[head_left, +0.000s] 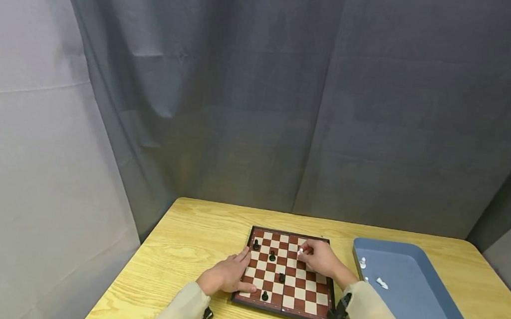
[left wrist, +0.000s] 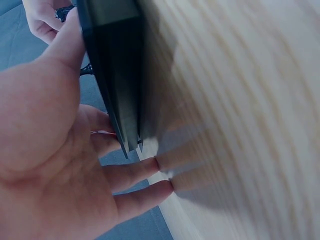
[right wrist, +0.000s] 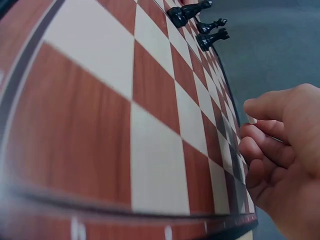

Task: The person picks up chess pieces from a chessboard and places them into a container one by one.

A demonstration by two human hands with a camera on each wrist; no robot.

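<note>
Dark gray curtain (head_left: 242,103) behind wood-grain counter (head_left: 205,225) | right hand (head_left: 321,259): fingers pinching white chess piece (head_left: 300,252) at chessboard (head_left: 300,293)'s far right part | left hand (head_left: 228,274): fingers apart at board's left edge, thumb on top | advisable: steady board lightly, seat piece upright, centred on one square | piece's type, base contact hidden by fingers; blue tray (head_left: 424,303)'s near end cut off
</note>
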